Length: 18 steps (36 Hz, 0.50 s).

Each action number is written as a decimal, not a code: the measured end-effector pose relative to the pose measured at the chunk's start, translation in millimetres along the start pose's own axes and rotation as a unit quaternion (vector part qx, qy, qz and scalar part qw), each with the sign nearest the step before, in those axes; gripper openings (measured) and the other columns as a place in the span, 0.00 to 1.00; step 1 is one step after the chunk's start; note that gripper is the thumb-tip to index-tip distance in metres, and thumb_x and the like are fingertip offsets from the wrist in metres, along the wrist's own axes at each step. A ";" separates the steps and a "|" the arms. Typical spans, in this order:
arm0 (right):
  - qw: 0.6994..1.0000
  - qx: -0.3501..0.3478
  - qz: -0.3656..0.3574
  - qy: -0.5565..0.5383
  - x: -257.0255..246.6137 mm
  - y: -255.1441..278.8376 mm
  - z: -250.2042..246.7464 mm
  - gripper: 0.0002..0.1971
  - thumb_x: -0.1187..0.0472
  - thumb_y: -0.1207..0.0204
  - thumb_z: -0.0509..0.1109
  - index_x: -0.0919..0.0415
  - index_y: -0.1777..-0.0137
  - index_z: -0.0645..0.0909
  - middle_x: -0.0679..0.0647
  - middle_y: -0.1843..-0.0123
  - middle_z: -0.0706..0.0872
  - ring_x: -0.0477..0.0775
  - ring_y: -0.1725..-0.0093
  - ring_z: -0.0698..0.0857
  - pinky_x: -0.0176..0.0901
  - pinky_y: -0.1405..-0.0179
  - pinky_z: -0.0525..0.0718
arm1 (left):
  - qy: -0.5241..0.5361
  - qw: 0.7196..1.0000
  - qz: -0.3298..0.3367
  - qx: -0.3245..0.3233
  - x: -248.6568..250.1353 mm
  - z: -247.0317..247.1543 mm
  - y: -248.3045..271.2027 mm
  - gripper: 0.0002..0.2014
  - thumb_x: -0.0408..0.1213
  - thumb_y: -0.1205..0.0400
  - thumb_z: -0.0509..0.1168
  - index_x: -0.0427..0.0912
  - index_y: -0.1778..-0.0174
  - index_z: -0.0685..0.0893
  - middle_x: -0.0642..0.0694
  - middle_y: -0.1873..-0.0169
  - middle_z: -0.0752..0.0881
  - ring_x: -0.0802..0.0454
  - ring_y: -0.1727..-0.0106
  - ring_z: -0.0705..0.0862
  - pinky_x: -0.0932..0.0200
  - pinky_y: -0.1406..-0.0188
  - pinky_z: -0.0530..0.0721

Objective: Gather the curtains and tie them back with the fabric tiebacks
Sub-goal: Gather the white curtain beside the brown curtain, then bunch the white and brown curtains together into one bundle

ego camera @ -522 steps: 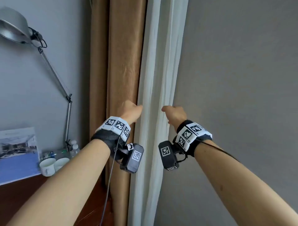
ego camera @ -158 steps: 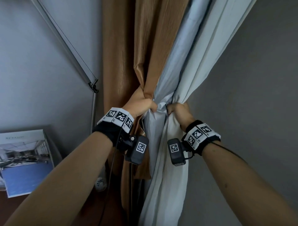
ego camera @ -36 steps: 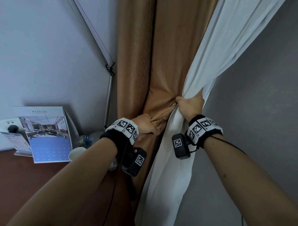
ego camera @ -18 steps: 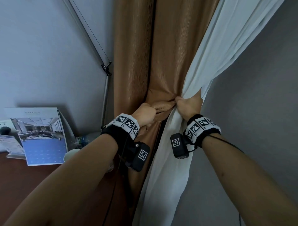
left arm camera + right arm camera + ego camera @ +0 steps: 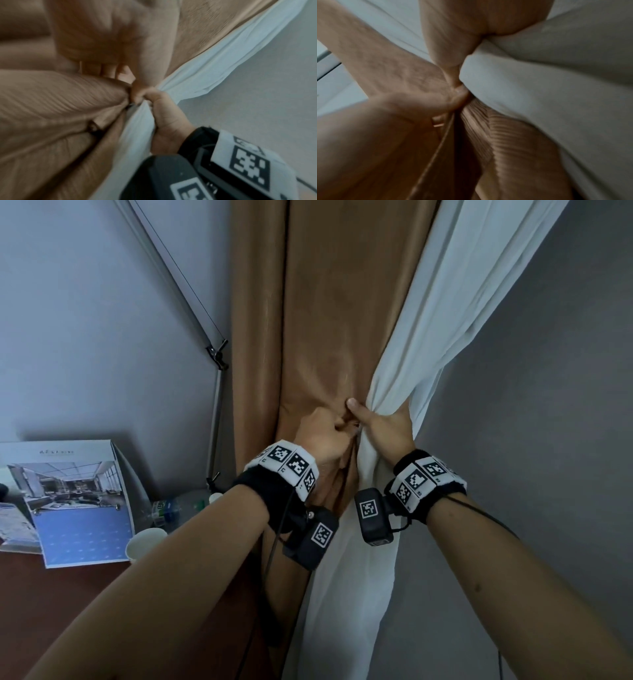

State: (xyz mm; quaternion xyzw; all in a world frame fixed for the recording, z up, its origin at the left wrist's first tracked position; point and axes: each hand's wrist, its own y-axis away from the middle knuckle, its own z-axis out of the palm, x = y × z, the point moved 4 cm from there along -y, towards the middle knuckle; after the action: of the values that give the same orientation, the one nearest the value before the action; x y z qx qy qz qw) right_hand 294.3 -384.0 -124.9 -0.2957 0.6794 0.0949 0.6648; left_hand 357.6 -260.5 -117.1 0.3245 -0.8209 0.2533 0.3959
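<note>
A brown curtain [image 5: 318,320] hangs in the middle, with a white sheer curtain [image 5: 442,313] gathered against its right side. At the pinched waist of both, my left hand [image 5: 327,431] is a fist gripping bunched brown fabric. My right hand [image 5: 382,428] touches it, fingers wrapped round the white curtain and thumb lying up on the brown fabric. The left wrist view shows ribbed brown fabric [image 5: 54,97] bunched under my fingers and my right hand [image 5: 163,116] clutching the white curtain [image 5: 214,65]. I cannot tell a tieback from the curtain folds.
A dark wooden desk [image 5: 51,618] stands at the lower left with a standing calendar [image 5: 75,501], a white cup [image 5: 145,544] and a water bottle [image 5: 178,505]. A lamp arm [image 5: 185,292] slants across the left wall. A bare grey wall [image 5: 534,422] is at the right.
My left hand has moved right and up until it touches my right hand at the gathered waist. The right thumb now lies up on the brown fabric.
</note>
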 end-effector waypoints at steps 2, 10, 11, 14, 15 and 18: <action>1.000 -0.024 -0.001 -0.010 -0.2 2.2 -0.3 0.53 0.36 0.50 0.86 0.52 0.25 0.70 0.44 0.33 0.84 0.46 0.34 0.83 0.49 0.30 0.79 | 0.014 0.999 0.014 0.032 1.3 -0.3 -2.2 0.12 0.36 0.17 0.63 0.36 0.43 0.87 0.40 0.46 0.89 0.44 0.41 0.86 0.61 0.43 0.79; 0.995 -0.074 -0.007 0.070 1.5 1.5 -10.9 0.59 0.55 0.60 0.91 0.58 0.26 0.64 0.48 0.35 0.82 0.49 0.35 0.81 0.50 0.31 0.80 | 0.097 0.995 0.002 -0.027 -15.2 1.3 -19.8 0.06 0.36 0.17 0.66 0.46 0.54 0.88 0.45 0.54 0.90 0.47 0.47 0.88 0.52 0.38 0.84; 0.994 -0.074 -0.001 0.083 -0.4 2.3 -11.8 0.58 0.58 0.58 0.90 0.58 0.26 0.63 0.49 0.35 0.81 0.49 0.35 0.81 0.49 0.31 0.80 | 0.098 0.995 0.000 -0.035 -15.8 1.5 -21.9 0.06 0.37 0.16 0.66 0.47 0.55 0.88 0.46 0.54 0.90 0.48 0.47 0.87 0.53 0.39 0.83; 0.991 -0.074 0.014 0.114 -0.5 0.5 -15.0 0.50 0.68 0.47 0.84 0.60 0.25 0.61 0.51 0.37 0.79 0.52 0.37 0.79 0.41 0.39 0.79 | 0.107 0.994 -0.006 -0.031 -18.6 1.2 -26.4 0.08 0.38 0.16 0.66 0.43 0.46 0.87 0.48 0.54 0.88 0.51 0.48 0.85 0.57 0.40 0.81; 0.989 -0.075 0.018 0.124 -1.0 0.8 -15.9 0.48 0.70 0.45 0.82 0.60 0.24 0.61 0.51 0.38 0.79 0.52 0.39 0.79 0.40 0.42 0.79 | 0.114 0.993 -0.010 -0.030 -19.8 2.2 -27.4 0.08 0.38 0.16 0.65 0.42 0.44 0.86 0.49 0.56 0.87 0.53 0.50 0.84 0.59 0.42 0.81; 0.988 -0.072 0.021 0.136 -1.8 2.1 -14.0 0.44 0.70 0.44 0.79 0.61 0.26 0.64 0.52 0.40 0.79 0.53 0.40 0.80 0.44 0.42 0.82 | 0.110 0.993 -0.009 -0.045 -16.7 6.6 -26.2 0.06 0.37 0.14 0.62 0.42 0.46 0.83 0.52 0.65 0.80 0.58 0.63 0.78 0.65 0.58 0.76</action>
State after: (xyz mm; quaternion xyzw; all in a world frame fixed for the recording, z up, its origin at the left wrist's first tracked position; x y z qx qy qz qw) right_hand 281.3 -389.1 -122.4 -0.3392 0.7608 0.1165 0.5410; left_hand 381.6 -276.8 -130.2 0.2842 -0.7799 0.2463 0.5003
